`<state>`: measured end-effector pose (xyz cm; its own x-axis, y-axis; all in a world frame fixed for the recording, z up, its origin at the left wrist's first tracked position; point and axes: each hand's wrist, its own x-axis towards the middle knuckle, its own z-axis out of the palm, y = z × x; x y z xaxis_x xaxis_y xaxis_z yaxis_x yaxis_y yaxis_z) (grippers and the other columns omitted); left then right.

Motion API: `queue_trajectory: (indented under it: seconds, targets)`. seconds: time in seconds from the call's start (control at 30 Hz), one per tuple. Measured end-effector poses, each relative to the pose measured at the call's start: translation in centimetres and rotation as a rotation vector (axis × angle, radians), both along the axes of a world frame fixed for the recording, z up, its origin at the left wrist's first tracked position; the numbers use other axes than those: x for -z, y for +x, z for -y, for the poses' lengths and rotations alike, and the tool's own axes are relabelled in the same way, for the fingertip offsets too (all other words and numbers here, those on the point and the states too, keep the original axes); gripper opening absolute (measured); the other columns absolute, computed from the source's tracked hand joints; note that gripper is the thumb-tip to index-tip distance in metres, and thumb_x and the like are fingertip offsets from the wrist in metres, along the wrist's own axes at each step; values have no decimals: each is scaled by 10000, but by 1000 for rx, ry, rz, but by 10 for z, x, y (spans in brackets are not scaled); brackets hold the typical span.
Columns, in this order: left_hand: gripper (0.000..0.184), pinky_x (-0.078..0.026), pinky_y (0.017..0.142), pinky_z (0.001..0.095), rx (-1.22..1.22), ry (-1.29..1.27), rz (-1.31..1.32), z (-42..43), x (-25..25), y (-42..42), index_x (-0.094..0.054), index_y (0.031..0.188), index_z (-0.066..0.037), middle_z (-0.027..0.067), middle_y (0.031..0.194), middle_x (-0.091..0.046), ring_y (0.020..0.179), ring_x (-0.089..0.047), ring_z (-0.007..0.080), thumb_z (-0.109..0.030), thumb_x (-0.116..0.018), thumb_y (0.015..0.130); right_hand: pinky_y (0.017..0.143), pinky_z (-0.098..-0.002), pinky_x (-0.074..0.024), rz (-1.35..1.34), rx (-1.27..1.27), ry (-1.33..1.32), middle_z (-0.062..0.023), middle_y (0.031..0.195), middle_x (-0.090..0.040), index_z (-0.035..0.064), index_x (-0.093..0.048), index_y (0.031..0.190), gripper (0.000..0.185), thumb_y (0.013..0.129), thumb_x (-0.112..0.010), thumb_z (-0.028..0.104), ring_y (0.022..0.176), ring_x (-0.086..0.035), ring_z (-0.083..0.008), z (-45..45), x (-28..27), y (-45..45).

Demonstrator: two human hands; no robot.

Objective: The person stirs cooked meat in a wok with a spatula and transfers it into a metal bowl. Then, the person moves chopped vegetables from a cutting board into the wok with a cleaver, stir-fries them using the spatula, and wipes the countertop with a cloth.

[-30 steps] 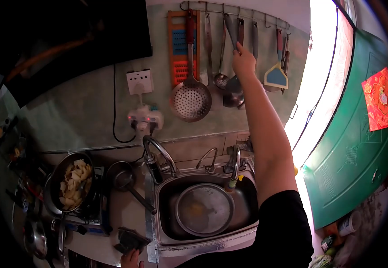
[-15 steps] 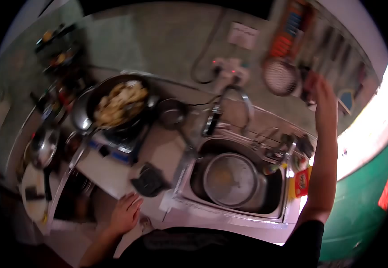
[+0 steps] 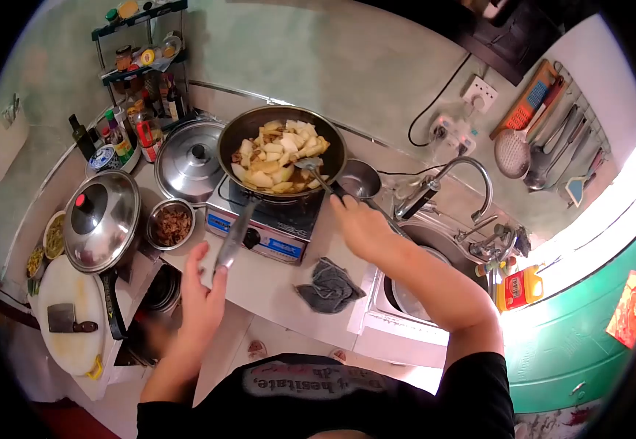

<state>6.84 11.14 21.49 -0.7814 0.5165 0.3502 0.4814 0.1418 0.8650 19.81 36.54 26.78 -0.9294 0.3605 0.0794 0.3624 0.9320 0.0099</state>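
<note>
A deep frying pan (image 3: 224,157) holds pale, chunky pieces of food (image 3: 278,155), some browned, on a portable stove (image 3: 256,227). My right hand (image 3: 362,228) is closed on the handle of a spatula (image 3: 316,172), whose blade rests among the pieces at the pan's right side. My left hand (image 3: 202,293) is beside the end of the pan handle (image 3: 236,235), with thumb and fingers apart. It is not wrapped round the handle; whether the thumb touches it I cannot tell. A crumpled grey cloth (image 3: 329,285) lies on the counter between my arms.
Left of the stove are a pot lid (image 3: 193,161), a bowl of brown food (image 3: 170,224), a lidded pan (image 3: 103,219) and a cutting board (image 3: 54,278) with a cleaver (image 3: 65,319). To the right are a small saucepan (image 3: 360,178), a sink (image 3: 435,235) and hanging utensils (image 3: 552,143).
My right hand has come down from the hanging utensils to the pan and now holds a spatula. My left hand has moved from the counter edge to the pan handle. The view has shifted left.
</note>
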Motion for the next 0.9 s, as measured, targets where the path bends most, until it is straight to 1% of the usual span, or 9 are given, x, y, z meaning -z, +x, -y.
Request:
queue_trajectory:
  seconds: [0.07,0.13,0.23,0.53,0.63,0.7,0.77,0.87,0.9]
  targets:
    - [419,-435,726,300,124,111,203,-3,22,-19,-353,1190,-28,123,1086,-472,953,-496,201,-108,-509,810,784,-396,-429,167,127,9,-201,1091,-456,39,-364,1214,525,728,-529,147,904,-508,-346,-8,-1,-14]
    - [457,-448,596,257,316,67,935,-8,22,-24,-297,1237,-66,97,1031,-492,819,-541,175,-112,-489,824,740,-406,-449,137,138,84,-179,971,-532,28,-402,1191,479,738,-493,153,855,-542,-352,-21,-6,-11]
    - [500,-437,518,258,466,20,1159,-12,21,-33,-247,1268,-98,86,981,-509,706,-553,162,-100,-478,825,737,-378,-442,9,244,-77,-231,910,-561,32,-488,1131,411,723,-467,76,817,-558,-316,-23,-50,-2]
    - [568,-401,476,228,486,90,1099,-13,16,-32,-212,1319,-159,93,873,-529,602,-504,130,-37,-449,818,477,-254,-398,-95,573,-466,-56,630,-545,40,-578,1014,283,771,-495,161,521,-495,-101,-89,-106,-12]
    - [564,-398,479,223,481,107,1099,-13,18,-31,-215,1316,-149,91,836,-526,587,-496,118,-33,-451,817,397,-230,-341,74,489,-582,-1,575,-490,73,-600,953,240,786,-484,200,449,-423,-86,-162,-52,-35]
    - [558,-398,479,223,473,108,1108,-14,18,-31,-217,1312,-128,86,815,-522,572,-489,110,-38,-458,817,368,-212,-291,-79,752,-903,19,564,-463,96,-591,982,247,805,-480,226,412,-371,-81,-140,-32,-62]
    - [555,-399,478,225,480,118,1098,-13,17,-31,-217,1310,-116,85,814,-521,572,-489,110,-43,-462,818,367,-212,-267,-119,706,-1090,21,566,-460,122,-580,1017,246,815,-499,236,423,-361,-72,-144,-2,-72]
    - [549,-399,477,228,490,121,1084,-14,16,-32,-216,1307,-99,85,813,-521,572,-489,110,-54,-468,821,337,-218,-251,-167,557,-1133,5,554,-422,137,-550,1054,269,825,-503,270,407,-359,-62,-133,8,-74]
    - [547,-400,477,229,500,122,1085,-13,17,-31,-215,1306,-94,86,812,-521,572,-489,111,-59,-469,823,386,-262,-336,-132,477,-1118,-18,568,-463,136,-506,1147,363,812,-527,276,448,-415,-94,-136,10,-71]
